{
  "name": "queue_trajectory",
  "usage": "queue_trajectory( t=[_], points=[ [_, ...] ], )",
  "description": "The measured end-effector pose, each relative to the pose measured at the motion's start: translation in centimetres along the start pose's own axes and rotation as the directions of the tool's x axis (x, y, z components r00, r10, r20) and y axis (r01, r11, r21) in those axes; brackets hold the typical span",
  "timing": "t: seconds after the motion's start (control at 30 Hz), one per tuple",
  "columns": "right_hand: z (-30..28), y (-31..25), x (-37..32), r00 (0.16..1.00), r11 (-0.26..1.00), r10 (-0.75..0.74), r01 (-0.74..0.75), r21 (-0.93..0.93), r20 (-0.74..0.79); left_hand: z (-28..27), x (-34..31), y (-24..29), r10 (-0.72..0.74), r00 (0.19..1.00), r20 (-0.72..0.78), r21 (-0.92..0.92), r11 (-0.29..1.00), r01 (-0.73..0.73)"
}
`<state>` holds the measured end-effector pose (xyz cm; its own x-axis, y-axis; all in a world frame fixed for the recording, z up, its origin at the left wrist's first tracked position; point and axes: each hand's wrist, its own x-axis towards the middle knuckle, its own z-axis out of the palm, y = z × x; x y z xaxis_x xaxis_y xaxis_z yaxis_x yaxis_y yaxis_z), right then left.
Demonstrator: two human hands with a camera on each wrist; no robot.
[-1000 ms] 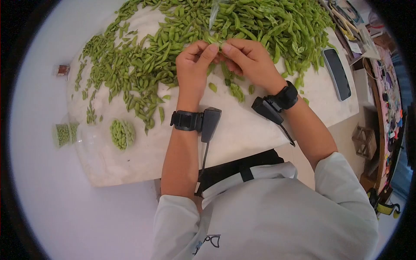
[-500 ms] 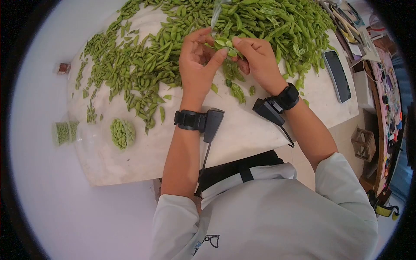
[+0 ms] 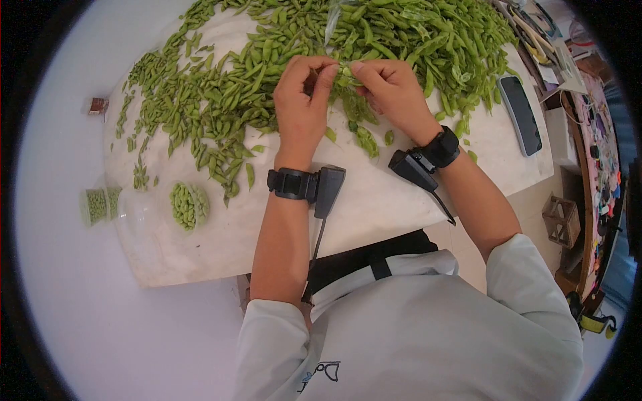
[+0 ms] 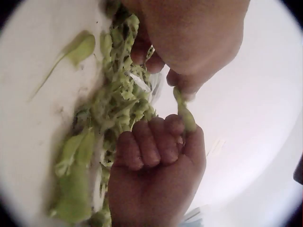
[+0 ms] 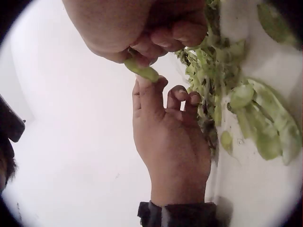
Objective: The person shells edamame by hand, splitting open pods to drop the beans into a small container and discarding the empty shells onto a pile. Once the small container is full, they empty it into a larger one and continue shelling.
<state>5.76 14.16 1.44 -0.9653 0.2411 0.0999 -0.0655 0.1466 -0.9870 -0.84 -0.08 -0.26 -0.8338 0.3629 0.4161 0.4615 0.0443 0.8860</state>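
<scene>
Above the near edge of the pod pile, both hands meet at a green soybean pod [image 4: 185,113]. My left hand [image 3: 301,100] pinches one end between thumb and forefinger. The thumb and forefinger of my right hand [image 3: 398,97] pinch the other end, its remaining fingers curled in toward the palm in the left wrist view. Seen from the right wrist, the slim, slightly bent pod [image 5: 144,72] bridges the two sets of fingertips. Below the hands, flattened light-green pods [image 3: 366,142] lie on the pale tabletop [image 3: 354,200].
Pods form a wide pile [image 3: 435,47] across the back, with a strip of clear plastic [image 3: 332,23] among them. A cup of shelled beans [image 3: 189,207] stands at front left, near another bean container [image 3: 97,206]. A phone [image 3: 519,115] lies at the right edge.
Half a second ago the left fingers were spread apart with light-green pod pieces between the hands. Now the left thumb and forefinger have closed together again, and the fingertips of both hands meet.
</scene>
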Motion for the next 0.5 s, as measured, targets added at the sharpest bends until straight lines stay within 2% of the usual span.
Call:
queue_trajectory(
  t=[0.07,0.17,0.27,0.37,0.5],
  points=[
    [0.1,-0.2,-0.1,0.998,0.998,0.058,-0.058,0.015,-0.025,0.4,0.0,-0.2,0.04,0.999,-0.013,-0.002,0.999,-0.04],
    [0.0,0.0,0.0,1.0,0.999,0.031,-0.031,0.019,-0.004,0.1,-0.1,0.9,0.08,0.997,-0.022,0.09,0.993,-0.078],
    [0.1,0.5,0.0,1.0,0.999,-0.007,0.007,0.04,-0.004,-0.1,0.0,0.9,0.116,0.992,0.042,0.101,0.988,-0.12],
    [0.0,0.3,0.0,1.0,0.999,-0.012,0.013,0.04,-0.008,0.0,0.0,0.7,0.096,0.993,0.064,0.044,0.994,-0.099],
    [0.1,0.0,-0.1,0.997,0.981,0.071,-0.068,0.183,-0.01,0.0,-0.1,0.8,0.04,0.996,0.081,0.074,0.996,-0.046]
  ],
)
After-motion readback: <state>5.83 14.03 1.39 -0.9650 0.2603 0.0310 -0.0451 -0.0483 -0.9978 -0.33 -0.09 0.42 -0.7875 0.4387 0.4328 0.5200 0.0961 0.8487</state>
